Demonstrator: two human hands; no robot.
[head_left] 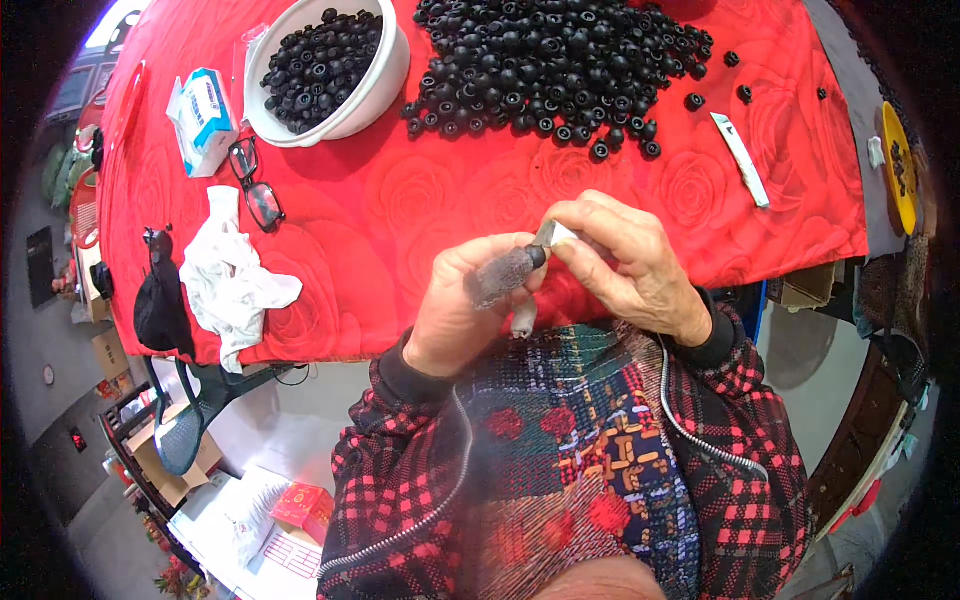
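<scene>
Black and rounded, the small piece (pixel 539 257) sits at the fingertips of the left hand (pixel 450 305), just above the near edge of the red-covered surface (pixel 420 205). It looks light enough to lift with no effort, and probably firm with a little give, like rubber or soft plastic. Its smooth, curved side may turn or slip under pressure, so it is best pinched around its sides, well clear of the strip next to it.

The left hand's fingers are nearly closed, with only the piece's width between them. A worn dark grey cover (pixel 503 277) lies right behind the piece, seemingly over the thumb, though I cannot be sure. A pale wrap (pixel 522 320) shows lower down, apparently around another finger.

The right hand (pixel 635 265) pinches a short blade-like strip (pixel 563 235), white at one end and grey at the other, between thumb and forefinger. Its grey end is right beside the piece; whether they touch is too small to tell.

Beyond the hands lies a heap of similar black pieces (pixel 560 75), with more in a white bowl (pixel 396 75) to its left.
</scene>
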